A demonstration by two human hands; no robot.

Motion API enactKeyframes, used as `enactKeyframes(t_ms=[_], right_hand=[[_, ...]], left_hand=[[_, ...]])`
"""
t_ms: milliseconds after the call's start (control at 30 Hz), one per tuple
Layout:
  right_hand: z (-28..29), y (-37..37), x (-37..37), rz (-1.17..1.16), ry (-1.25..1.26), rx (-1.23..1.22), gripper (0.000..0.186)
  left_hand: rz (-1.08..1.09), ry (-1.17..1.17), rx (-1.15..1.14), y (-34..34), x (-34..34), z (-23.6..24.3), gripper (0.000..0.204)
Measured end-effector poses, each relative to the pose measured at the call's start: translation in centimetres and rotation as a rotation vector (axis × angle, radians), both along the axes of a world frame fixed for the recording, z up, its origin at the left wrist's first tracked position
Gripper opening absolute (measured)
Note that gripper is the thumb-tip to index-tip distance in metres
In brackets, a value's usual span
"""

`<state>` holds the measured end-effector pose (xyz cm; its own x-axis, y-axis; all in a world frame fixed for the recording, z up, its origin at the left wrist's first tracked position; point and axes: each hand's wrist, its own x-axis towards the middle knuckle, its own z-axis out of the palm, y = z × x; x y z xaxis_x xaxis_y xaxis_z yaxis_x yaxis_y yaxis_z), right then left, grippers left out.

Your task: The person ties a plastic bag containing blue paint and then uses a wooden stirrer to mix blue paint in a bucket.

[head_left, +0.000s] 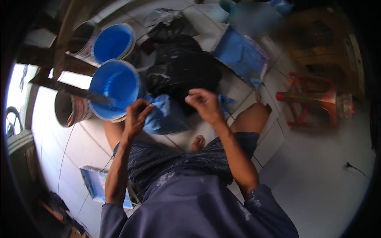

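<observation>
My left hand (137, 118) is closed in a pinch at the upper edge of a blue plastic bag (168, 119), which stands on the tiles between my legs. My right hand (204, 104) is raised to the right of the bag, apart from it, with fingers curled and tips together; what they hold, if anything, is too small to make out. Just beyond that hand lies a scrap of blue plastic (225, 102). Large black plastic bags (180, 65) are heaped on the floor ahead of both hands.
Two buckets with blue insides (115, 89) (113, 41) stand at the left, by wooden beams (65, 85). A blue board (242, 55) lies far right of the bags. A red plastic stool (311, 102) is at the right, and a shallow blue-and-white tray (95, 182) lies behind my left arm.
</observation>
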<state>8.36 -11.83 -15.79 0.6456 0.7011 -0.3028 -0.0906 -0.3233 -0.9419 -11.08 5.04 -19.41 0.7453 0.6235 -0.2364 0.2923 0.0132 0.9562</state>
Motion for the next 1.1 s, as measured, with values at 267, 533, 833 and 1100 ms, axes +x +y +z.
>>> enactKeyframes(t_ms=[267,533,833,1100], right_hand=[[-4.5,-18.3,26.9,-0.408,-0.624,-0.824,0.039],[-16.0,-27.4,26.4,-0.476,0.033,-0.822,0.047],[-14.7,-29.0,29.0,-0.451,-0.741,-0.96,0.025],[4.0,-18.7,16.0,-0.437,-0.226,-0.111,0.031]], left_hand=[[0.073,-0.059,-0.196,-0.5,-0.2,0.6,0.008],[0.105,-0.011,-0.184,-0.5,-0.3,1.0,0.008],[0.085,-0.038,-0.166,-0.8,0.4,0.0,0.007],[0.12,-0.012,-0.143,-0.5,-0.7,0.7,0.009]])
